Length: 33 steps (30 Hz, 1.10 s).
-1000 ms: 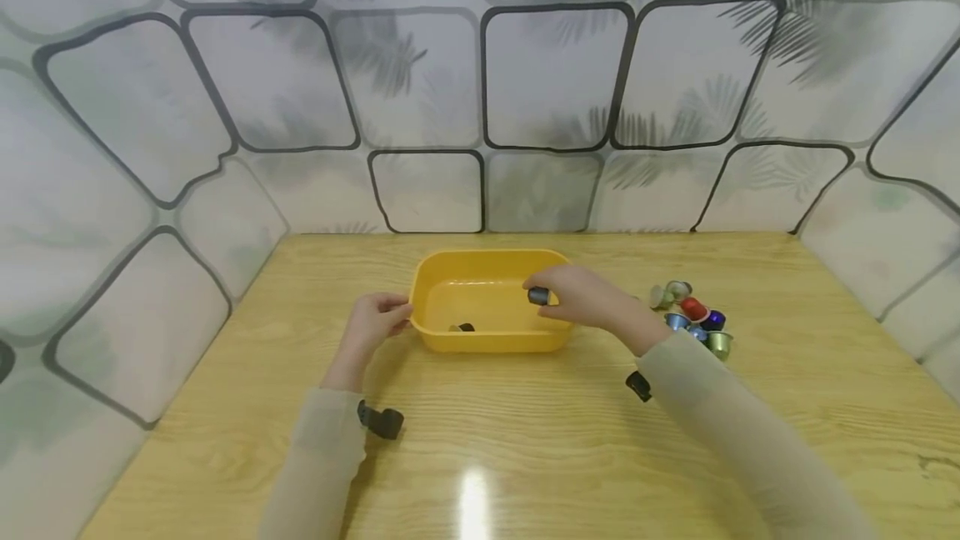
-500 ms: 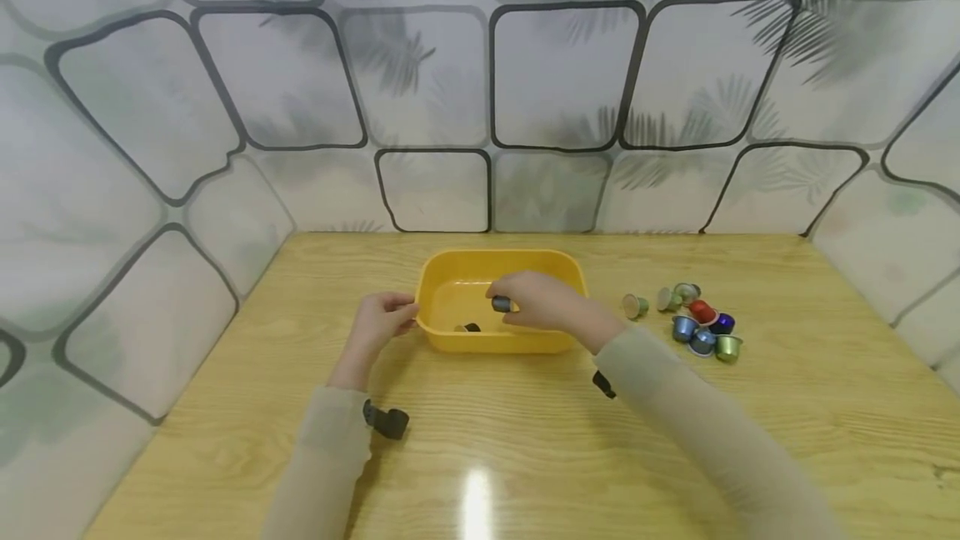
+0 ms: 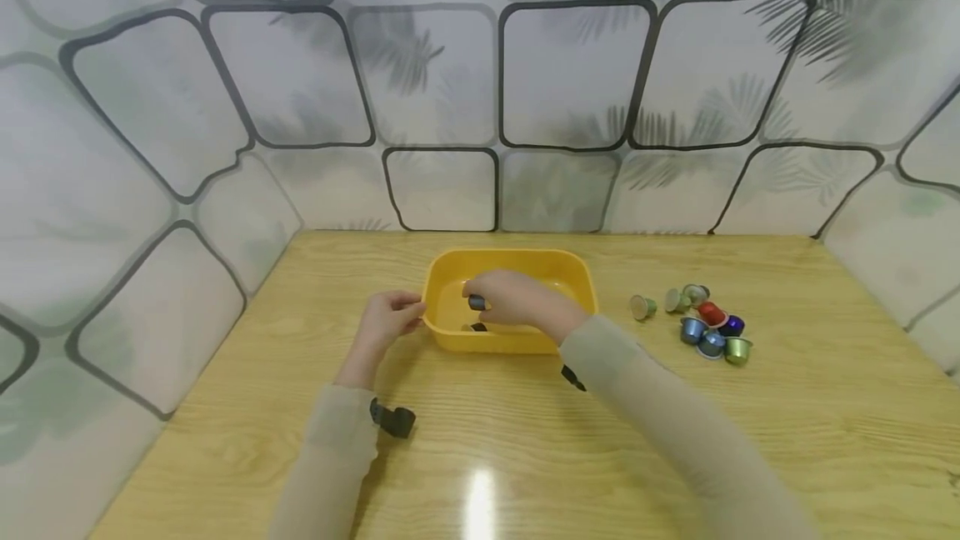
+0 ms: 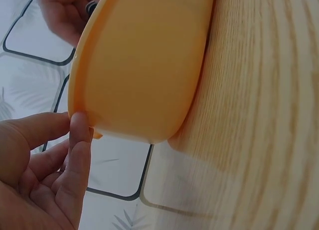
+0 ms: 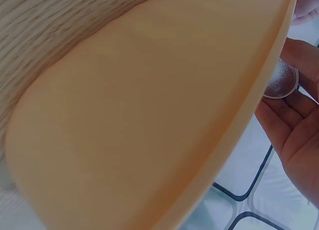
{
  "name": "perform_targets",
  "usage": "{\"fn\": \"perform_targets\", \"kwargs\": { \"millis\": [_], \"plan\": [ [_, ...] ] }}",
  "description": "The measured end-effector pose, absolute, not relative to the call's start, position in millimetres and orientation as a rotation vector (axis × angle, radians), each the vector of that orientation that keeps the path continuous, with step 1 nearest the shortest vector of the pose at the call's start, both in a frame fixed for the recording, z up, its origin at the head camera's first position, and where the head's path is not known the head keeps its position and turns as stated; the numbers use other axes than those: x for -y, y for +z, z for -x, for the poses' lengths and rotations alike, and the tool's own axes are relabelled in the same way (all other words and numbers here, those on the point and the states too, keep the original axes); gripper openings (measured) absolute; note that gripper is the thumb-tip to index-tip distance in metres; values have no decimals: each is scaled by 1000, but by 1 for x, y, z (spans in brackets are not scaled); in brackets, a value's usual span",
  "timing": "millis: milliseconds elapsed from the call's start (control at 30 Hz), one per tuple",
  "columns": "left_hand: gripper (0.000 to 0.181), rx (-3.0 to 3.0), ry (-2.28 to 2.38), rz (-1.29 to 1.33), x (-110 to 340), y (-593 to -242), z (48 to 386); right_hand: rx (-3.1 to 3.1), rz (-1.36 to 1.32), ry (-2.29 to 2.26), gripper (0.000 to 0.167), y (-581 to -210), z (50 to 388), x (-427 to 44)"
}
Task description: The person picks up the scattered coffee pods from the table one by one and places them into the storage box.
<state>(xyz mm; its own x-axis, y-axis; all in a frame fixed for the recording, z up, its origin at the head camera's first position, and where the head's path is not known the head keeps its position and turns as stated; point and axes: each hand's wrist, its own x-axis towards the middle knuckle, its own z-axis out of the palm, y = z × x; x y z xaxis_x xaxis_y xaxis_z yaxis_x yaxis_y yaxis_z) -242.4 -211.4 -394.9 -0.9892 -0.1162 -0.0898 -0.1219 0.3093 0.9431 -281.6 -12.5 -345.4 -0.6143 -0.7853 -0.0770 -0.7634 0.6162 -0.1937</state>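
A yellow bin (image 3: 510,343) stands on the wooden table. The left hand (image 3: 385,324) pinches its left rim; in the left wrist view thumb and fingers of the left hand (image 4: 47,165) meet at the rim of the bin (image 4: 139,65). Over the bin's inside, the right hand (image 3: 517,300) holds a dark capsule (image 3: 477,302) between thumb and fingers. The right wrist view shows the held capsule's round foil lid (image 5: 282,81) in the right hand (image 5: 296,115), past the bin wall (image 5: 124,105). Another dark capsule (image 3: 478,327) lies in the bin, just below the held one.
Right of the bin, a pale green capsule (image 3: 642,307) lies by itself. Farther right is a cluster of several capsules, among them a red one (image 3: 711,312), blue ones (image 3: 692,330) and a green one (image 3: 738,350). A patterned wall (image 3: 570,90) rises behind the table (image 3: 420,473).
The right hand has moved left over the bin with the dark capsule still held, uncovering the pale green capsule at the right. The left hand stays on the rim; the whole view has shifted slightly.
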Motion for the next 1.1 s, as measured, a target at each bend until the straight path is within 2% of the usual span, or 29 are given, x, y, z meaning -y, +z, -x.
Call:
{"fn": "perform_targets", "kwargs": {
  "millis": [267, 467, 1100],
  "plan": [
    [25, -2547, 1820, 245, 214, -397, 241, -2666, 1308, -151, 37, -354, 290, 37],
    [25, -2542, 1825, 228, 212, -396, 239, -2659, 1254, -199, 33, -355, 297, 47],
    [24, -2540, 1805, 232, 208, -394, 243, -2671, 1182, -176, 27, -369, 312, 53]
  ]
}}
